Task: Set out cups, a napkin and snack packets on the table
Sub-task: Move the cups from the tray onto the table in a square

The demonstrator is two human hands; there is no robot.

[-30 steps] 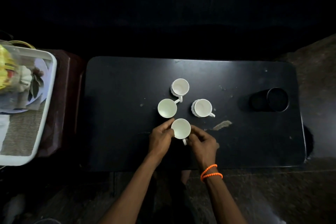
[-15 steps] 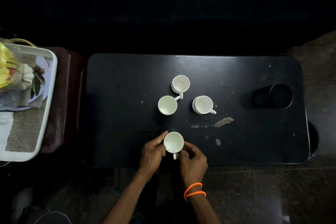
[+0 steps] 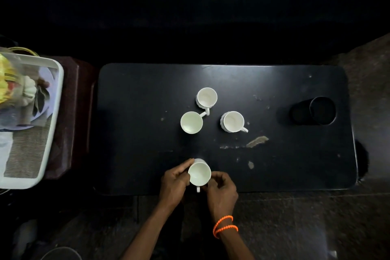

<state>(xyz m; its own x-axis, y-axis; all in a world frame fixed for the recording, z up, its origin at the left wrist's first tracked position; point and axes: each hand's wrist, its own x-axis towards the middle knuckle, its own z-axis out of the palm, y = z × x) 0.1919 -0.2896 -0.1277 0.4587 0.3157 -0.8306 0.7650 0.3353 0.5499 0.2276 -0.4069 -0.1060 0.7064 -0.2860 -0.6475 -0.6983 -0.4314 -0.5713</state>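
Three white cups stand in a cluster mid-table: a far cup (image 3: 207,97), a left cup (image 3: 191,122) and a right cup (image 3: 232,122). A fourth white cup (image 3: 199,173) sits near the front edge of the black table (image 3: 130,95), its handle pointing toward me. My left hand (image 3: 174,181) grips its left side and my right hand (image 3: 221,191), with orange bead bracelets on the wrist, holds its right side near the handle. Snack packets (image 3: 8,82) lie in the white tray (image 3: 55,99) at the left.
A black cylindrical holder (image 3: 316,111) lies on its side at the table's right end. The tray rests on a dark red stool (image 3: 78,116) left of the table and also holds a woven mat (image 3: 25,154). The tabletop has scuffed patches (image 3: 256,141).
Both hands have drawn the fourth cup away from the cluster toward the table's front edge. The other three cups have not moved.
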